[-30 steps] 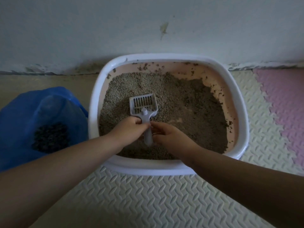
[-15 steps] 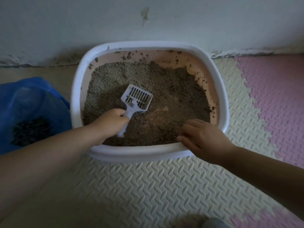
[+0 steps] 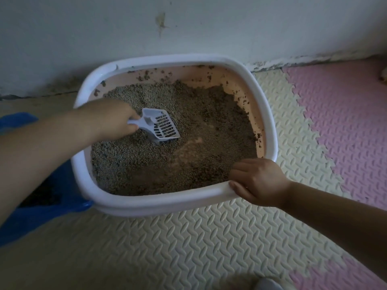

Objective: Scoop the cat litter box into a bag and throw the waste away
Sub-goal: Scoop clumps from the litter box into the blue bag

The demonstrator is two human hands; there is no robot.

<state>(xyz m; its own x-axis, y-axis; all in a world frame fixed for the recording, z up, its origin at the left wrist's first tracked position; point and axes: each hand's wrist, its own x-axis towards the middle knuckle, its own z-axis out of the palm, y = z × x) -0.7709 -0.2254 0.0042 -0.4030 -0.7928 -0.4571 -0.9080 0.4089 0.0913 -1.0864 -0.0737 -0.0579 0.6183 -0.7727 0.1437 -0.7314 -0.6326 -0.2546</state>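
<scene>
A white-rimmed, pink-walled litter box [image 3: 270, 122] stands on the floor against the wall, holding grey-brown litter [image 3: 199, 130]. My left hand [image 3: 111, 119] grips the handle of a white slotted scoop [image 3: 162, 127], whose blade lies on the litter left of centre. My right hand [image 3: 258, 182] holds the box's near right rim, thumb outside and fingers over the inner edge. A blue bag [image 3: 48, 208] with dark waste inside lies left of the box, mostly hidden behind my left forearm.
The box sits on cream foam floor mats [image 3: 188, 237]. Pink mats [image 3: 345, 122] lie to the right. A stained white wall [image 3: 188, 28] runs right behind the box. A grey object [image 3: 270, 284] shows at the bottom edge.
My right hand left the scoop and took hold of the box's near right rim. My left hand swung the scoop so its blade now points right, and the box looks turned.
</scene>
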